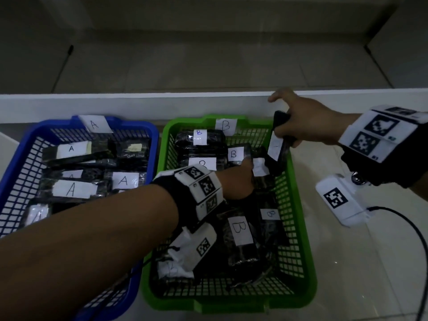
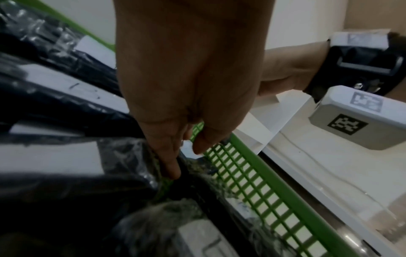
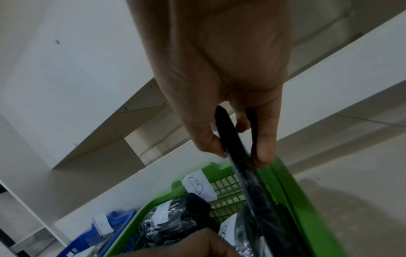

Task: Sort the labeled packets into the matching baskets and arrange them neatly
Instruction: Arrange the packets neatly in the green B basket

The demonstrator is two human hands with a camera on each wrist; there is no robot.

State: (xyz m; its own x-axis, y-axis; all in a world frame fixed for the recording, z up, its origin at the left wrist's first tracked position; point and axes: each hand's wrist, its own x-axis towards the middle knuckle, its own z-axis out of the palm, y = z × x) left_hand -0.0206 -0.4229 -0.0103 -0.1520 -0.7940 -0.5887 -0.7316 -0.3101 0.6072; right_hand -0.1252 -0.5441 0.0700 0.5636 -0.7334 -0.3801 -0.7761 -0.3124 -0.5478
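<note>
The green basket (image 1: 301, 228) labelled B holds several black packets with white B labels. My left hand (image 1: 245, 172) reaches into its middle, thumb and fingers pinching the edge of a black packet (image 1: 260, 167); in the left wrist view the left hand's fingertips (image 2: 186, 156) dig down beside the mesh wall (image 2: 285, 184). My right hand (image 1: 283, 133) hangs over the far right corner and pinches a second black packet (image 1: 275, 144), tilted on end, its label unreadable. In the right wrist view, the right hand (image 3: 239, 156) holds this packet (image 3: 252, 187) above the basket (image 3: 290, 187).
The blue basket (image 1: 154, 142) labelled A sits left of the green one, touching it, with several A packets inside. A raised white ledge (image 1: 162, 103) runs behind both. A white tagged wrist unit (image 1: 340, 200) and its black cable (image 1: 414, 230) hang at the right.
</note>
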